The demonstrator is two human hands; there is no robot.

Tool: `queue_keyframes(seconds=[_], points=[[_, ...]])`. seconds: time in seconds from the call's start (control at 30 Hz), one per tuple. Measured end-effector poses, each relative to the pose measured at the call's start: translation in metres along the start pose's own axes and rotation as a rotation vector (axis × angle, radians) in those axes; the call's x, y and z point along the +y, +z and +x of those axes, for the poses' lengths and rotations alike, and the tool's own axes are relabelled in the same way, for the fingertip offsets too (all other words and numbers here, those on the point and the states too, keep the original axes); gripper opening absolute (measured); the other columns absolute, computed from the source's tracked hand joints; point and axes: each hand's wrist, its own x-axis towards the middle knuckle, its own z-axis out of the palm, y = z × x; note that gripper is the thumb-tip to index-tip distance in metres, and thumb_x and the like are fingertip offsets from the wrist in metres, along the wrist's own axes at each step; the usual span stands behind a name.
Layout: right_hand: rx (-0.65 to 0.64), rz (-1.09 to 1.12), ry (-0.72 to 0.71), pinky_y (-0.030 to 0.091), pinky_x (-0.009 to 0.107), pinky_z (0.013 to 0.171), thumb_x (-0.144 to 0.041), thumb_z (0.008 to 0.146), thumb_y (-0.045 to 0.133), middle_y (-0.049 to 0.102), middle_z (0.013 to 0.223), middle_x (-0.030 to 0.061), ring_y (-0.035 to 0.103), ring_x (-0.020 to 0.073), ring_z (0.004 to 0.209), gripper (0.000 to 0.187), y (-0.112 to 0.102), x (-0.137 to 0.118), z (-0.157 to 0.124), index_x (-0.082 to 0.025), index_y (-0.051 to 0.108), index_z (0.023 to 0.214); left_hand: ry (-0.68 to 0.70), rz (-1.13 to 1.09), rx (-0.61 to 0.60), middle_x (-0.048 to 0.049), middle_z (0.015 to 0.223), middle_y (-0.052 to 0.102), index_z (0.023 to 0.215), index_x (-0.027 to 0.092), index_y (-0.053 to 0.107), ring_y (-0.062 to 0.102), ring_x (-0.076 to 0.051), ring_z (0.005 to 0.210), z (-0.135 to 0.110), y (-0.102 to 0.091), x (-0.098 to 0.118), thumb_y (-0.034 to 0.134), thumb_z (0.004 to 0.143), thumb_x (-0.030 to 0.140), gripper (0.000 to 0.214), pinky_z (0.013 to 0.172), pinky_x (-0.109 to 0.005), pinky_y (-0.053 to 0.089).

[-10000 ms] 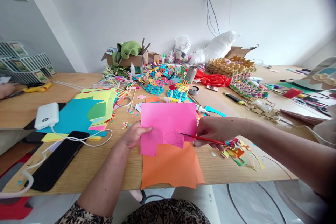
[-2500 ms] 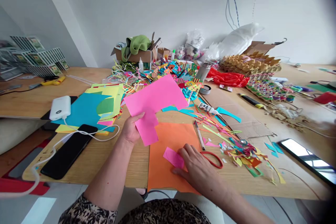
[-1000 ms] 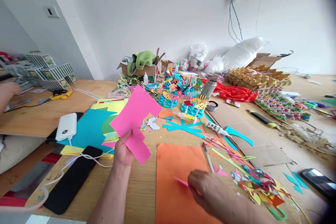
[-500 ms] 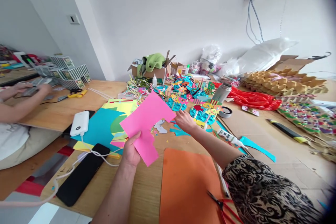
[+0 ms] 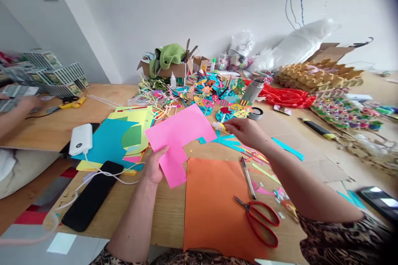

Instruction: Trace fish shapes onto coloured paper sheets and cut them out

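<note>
My left hand (image 5: 155, 165) pinches a pink paper sheet (image 5: 178, 132) between thumb and fingers, at its lower left side. The sheet's lower right edge has cut-out notches. My right hand (image 5: 247, 132) reaches over the table, fingers closed at the end of a small yellow-and-white bottle (image 5: 219, 126), which lies just right of the pink sheet. Blue paper strips (image 5: 228, 143) lie below that bottle. Closer to me, an orange sheet (image 5: 211, 207) bears red-handled scissors (image 5: 259, 217), and a pen (image 5: 248, 178) rests along its right edge.
Left stand a white power bank (image 5: 81, 138), a black phone (image 5: 93, 196) and stacked coloured paper (image 5: 108, 136). Behind are paper fish decorations (image 5: 224, 95), a metal flask (image 5: 252, 90), tape (image 5: 255, 113) and egg trays (image 5: 320, 76). Another person's hand (image 5: 27, 103) works at far left.
My view has shifted, so the scissors and pen now show fully. The right hand has moved away from the pink sheet's edge to the small bottle. The left hand still holds the sheet.
</note>
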Motion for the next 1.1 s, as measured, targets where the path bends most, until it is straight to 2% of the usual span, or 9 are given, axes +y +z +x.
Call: queue_keyframes(seconds=[0.1,0.23,0.37,0.5,0.63,0.73,0.8,0.93,1.1], points=[[-0.006,0.204,0.058,0.045,0.025,0.057,-0.046,0.088,0.05,0.071,0.075,0.0046,0.063,0.0169,0.064,0.038,-0.014,0.011,-0.041,-0.016,0.07,0.101,-0.066,0.114,-0.061,-0.0074,0.088,0.074,0.094,0.014,0.07,0.069,-0.022,0.074,-0.005,0.004,-0.006,0.084,0.053,0.023,0.045,0.066,-0.029,0.054],[-0.105,0.176,0.107,0.044,0.026,0.056,-0.051,0.086,0.051,0.071,0.074,0.004,0.061,0.0164,0.063,0.039,-0.015,0.02,-0.098,-0.018,0.07,0.096,-0.181,0.264,-0.17,-0.0106,0.094,0.074,0.094,0.013,0.071,0.069,-0.026,0.085,-0.015,0.011,-0.017,0.085,0.052,0.028,0.047,0.073,-0.033,0.053],[-0.205,0.054,0.195,0.04,0.026,0.056,-0.045,0.089,0.046,0.068,0.068,0.0032,0.058,0.016,0.06,0.034,0.003,0.022,-0.14,-0.019,0.067,0.082,-0.316,0.423,-0.36,-0.0118,0.096,0.074,0.094,0.013,0.072,0.069,-0.027,0.087,-0.026,0.017,-0.027,0.085,0.056,0.035,0.046,0.076,-0.033,0.052],[-0.213,-0.176,0.334,0.035,0.027,0.057,-0.035,0.089,0.047,0.069,0.07,0.0051,0.06,0.0181,0.065,0.027,0.029,0.026,-0.157,-0.019,0.064,0.076,-0.382,0.6,-0.499,-0.0112,0.093,0.073,0.094,0.014,0.071,0.068,-0.026,0.084,-0.033,0.02,-0.035,0.081,0.061,0.045,0.046,0.072,-0.033,0.051],[-0.213,-0.287,0.415,0.032,0.027,0.058,-0.034,0.09,0.048,0.071,0.08,0.007,0.064,0.0212,0.074,0.025,0.047,0.028,-0.158,-0.019,0.063,0.079,-0.297,0.746,-0.474,-0.0057,0.077,0.068,0.08,0.015,0.066,0.062,-0.021,0.073,-0.031,0.018,-0.045,0.076,0.063,0.054,0.044,0.063,-0.028,0.045],[-0.19,-0.324,0.437,0.031,0.028,0.058,-0.033,0.092,0.047,0.072,0.081,0.0068,0.065,0.0223,0.077,0.024,0.05,0.025,-0.158,-0.019,0.061,0.08,-0.141,0.918,-0.471,0.0023,0.057,0.052,0.062,0.017,0.053,0.048,-0.013,0.055,-0.025,0.015,-0.052,0.065,0.07,0.063,0.048,0.052,-0.024,0.032],[-0.158,-0.32,0.44,0.03,0.028,0.057,-0.033,0.093,0.044,0.071,0.08,0.0063,0.065,0.0217,0.076,0.025,0.05,0.021,-0.162,-0.019,0.06,0.08,-0.005,1.051,-0.466,0.0052,0.052,0.041,0.057,0.019,0.044,0.038,-0.01,0.05,-0.021,0.013,-0.055,0.058,0.075,0.064,0.051,0.05,-0.024,0.026],[-0.163,-0.206,0.371,0.034,0.027,0.059,-0.034,0.094,0.042,0.068,0.082,0.0054,0.064,0.0194,0.074,0.025,0.047,0.013,-0.175,-0.019,0.058,0.082,0.156,1.204,-0.426,0.0052,0.05,0.035,0.054,0.021,0.038,0.034,-0.011,0.051,-0.014,0.009,-0.058,0.051,0.08,0.059,0.048,0.05,-0.025,0.021],[-0.258,-0.163,0.307,0.039,0.029,0.065,-0.04,0.092,0.048,0.064,0.092,0.0071,0.063,0.0202,0.077,0.025,0.04,0.016,-0.199,-0.02,0.06,0.087,0.165,1.224,-0.39,0.0043,0.05,0.038,0.055,0.02,0.042,0.036,-0.012,0.053,-0.006,0.004,-0.057,0.049,0.08,0.045,0.036,0.052,-0.025,0.022]])
